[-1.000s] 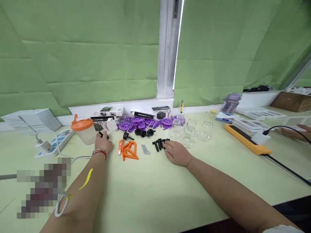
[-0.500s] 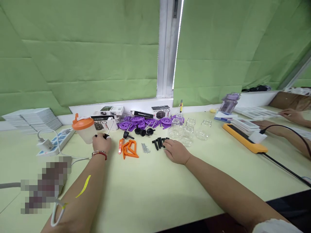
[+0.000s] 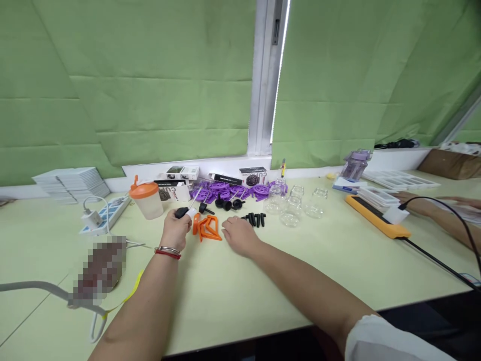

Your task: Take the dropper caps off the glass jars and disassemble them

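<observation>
My left hand (image 3: 175, 231) is closed around a screwdriver (image 3: 182, 212) with a black handle and a thin metal shaft pointing up and away. A white piece shows beside its handle. Just right of that hand lie orange plastic frame-like parts (image 3: 210, 229). My right hand (image 3: 240, 234) rests low on the table with its fingertips together; they cover the spot where small metal screws lay, and what they hold is hidden. Past its knuckles are several short black L-shaped pieces (image 3: 257, 219). Black funnel-like parts with stems (image 3: 224, 204) lie farther back.
Purple plastic rings (image 3: 221, 190) and cup holder boxes (image 3: 252, 176) line the wall. Clear bottles (image 3: 290, 214) stand right of centre. An orange-lidded cup (image 3: 148, 203) and a power strip (image 3: 101, 220) are at left. An orange power strip (image 3: 376, 218) and another person's arm (image 3: 432, 209) are at right.
My right hand has moved left from the black L-shaped pieces to the screws. My left hand has come nearer the orange parts with the screwdriver. The view has shifted slightly.
</observation>
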Tool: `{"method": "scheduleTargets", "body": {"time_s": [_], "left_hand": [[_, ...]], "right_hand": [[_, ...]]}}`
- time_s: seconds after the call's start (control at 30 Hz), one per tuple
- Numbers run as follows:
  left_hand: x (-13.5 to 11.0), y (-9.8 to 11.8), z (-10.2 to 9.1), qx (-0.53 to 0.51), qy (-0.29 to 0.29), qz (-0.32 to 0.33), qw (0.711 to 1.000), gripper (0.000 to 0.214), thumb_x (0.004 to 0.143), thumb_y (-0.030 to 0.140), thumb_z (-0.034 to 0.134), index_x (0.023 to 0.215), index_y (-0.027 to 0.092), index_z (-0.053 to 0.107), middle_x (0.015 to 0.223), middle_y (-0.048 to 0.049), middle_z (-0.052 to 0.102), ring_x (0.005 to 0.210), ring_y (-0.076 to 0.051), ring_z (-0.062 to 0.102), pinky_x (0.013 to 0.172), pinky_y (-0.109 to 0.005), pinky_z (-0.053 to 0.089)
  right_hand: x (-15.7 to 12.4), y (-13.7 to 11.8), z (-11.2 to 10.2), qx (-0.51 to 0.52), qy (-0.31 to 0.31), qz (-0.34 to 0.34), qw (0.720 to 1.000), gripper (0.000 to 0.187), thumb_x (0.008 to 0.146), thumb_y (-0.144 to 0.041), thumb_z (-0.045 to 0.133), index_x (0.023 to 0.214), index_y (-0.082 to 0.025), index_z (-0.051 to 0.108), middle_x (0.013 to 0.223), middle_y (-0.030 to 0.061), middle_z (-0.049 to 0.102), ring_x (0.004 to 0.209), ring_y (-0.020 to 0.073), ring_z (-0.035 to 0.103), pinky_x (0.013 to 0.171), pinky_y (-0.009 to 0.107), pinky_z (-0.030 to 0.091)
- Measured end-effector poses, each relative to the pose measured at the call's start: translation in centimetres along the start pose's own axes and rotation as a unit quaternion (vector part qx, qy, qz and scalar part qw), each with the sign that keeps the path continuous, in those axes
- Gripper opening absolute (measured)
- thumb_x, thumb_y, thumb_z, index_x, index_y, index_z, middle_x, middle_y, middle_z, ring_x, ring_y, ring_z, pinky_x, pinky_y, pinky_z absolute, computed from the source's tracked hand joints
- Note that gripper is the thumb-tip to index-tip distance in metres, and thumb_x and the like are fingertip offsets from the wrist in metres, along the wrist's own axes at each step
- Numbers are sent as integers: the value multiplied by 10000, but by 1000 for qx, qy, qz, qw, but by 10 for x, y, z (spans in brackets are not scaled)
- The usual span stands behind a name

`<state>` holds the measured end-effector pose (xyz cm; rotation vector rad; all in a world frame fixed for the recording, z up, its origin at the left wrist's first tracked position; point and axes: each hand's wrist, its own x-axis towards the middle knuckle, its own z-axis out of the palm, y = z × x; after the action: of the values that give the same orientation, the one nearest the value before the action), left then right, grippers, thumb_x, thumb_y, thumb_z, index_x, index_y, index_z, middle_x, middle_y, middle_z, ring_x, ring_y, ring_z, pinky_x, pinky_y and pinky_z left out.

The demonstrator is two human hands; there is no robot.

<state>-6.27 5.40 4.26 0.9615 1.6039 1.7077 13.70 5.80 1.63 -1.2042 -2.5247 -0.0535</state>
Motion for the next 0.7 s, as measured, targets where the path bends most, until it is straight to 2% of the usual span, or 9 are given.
{"method": "scheduleTargets", "body": {"time_s": [0.07, 0.13, 0.2, 0.33, 0.5, 0.6, 0.7], "left_hand": [[-2, 0, -5, -24, -29, -4, 999, 402, 550, 344, 714, 832, 192, 472, 576, 61, 507, 464, -95, 495, 433, -204, 349], [-1, -1, -9, -44, -52, -9, 998, 405, 557, 352, 711, 855, 186, 494, 607, 33, 555, 478, -108, 530, 417, -194, 334], [1, -2, -12, -68, -67, -20, 995, 402, 565, 346, 709, 875, 178, 516, 621, 16, 585, 473, -107, 541, 408, -187, 327], [2, -1, -12, -115, -63, -20, 991, 394, 593, 311, 704, 922, 162, 547, 627, 4, 613, 448, -95, 533, 397, -180, 331], [-3, 5, -11, -148, -63, -18, 987, 502, 659, 263, 670, 1136, 153, 563, 637, -2, 630, 438, -98, 545, 387, -181, 352], [-7, 9, -12, -184, -96, -35, 978, 412, 691, 253, 668, 1078, 124, 609, 641, -24, 643, 453, -92, 553, 394, -175, 377], [-8, 11, -12, -199, -123, -67, 970, 297, 734, 214, 643, 1014, 115, 626, 624, -34, 645, 456, -94, 564, 387, -166, 392]], "right_hand": [[20, -13, 3, 45, -43, 115, 991, 281, 934, -302, 401, 936, -189, 658, 971, 107, 676, 907, 230, 631, 745, 334, 455], [37, -20, 5, 76, -86, 222, 968, 293, 907, -361, 446, 911, -181, 677, 956, 122, 695, 886, 260, 657, 692, 335, 468], [51, -23, 7, 95, -106, 278, 950, 314, 869, -412, 500, 906, -164, 690, 949, 135, 705, 884, 282, 668, 666, 334, 478], [65, -27, 10, 104, -103, 300, 943, 301, 802, -413, 598, 927, -158, 696, 956, 137, 713, 891, 269, 674, 664, 300, 487], [68, -27, 10, 118, -98, 306, 940, 254, 773, -370, 641, 911, -164, 699, 920, 146, 717, 876, 263, 679, 661, 297, 484], [63, -22, 4, 121, -68, 317, 938, 224, 786, -349, 617, 878, -156, 688, 928, 148, 713, 865, 269, 676, 645, 305, 474], [51, -8, -8, 140, -7, 304, 942, 227, 834, -365, 554, 809, -164, 658, 871, 116, 714, 831, 253, 675, 610, 291, 453]]}}
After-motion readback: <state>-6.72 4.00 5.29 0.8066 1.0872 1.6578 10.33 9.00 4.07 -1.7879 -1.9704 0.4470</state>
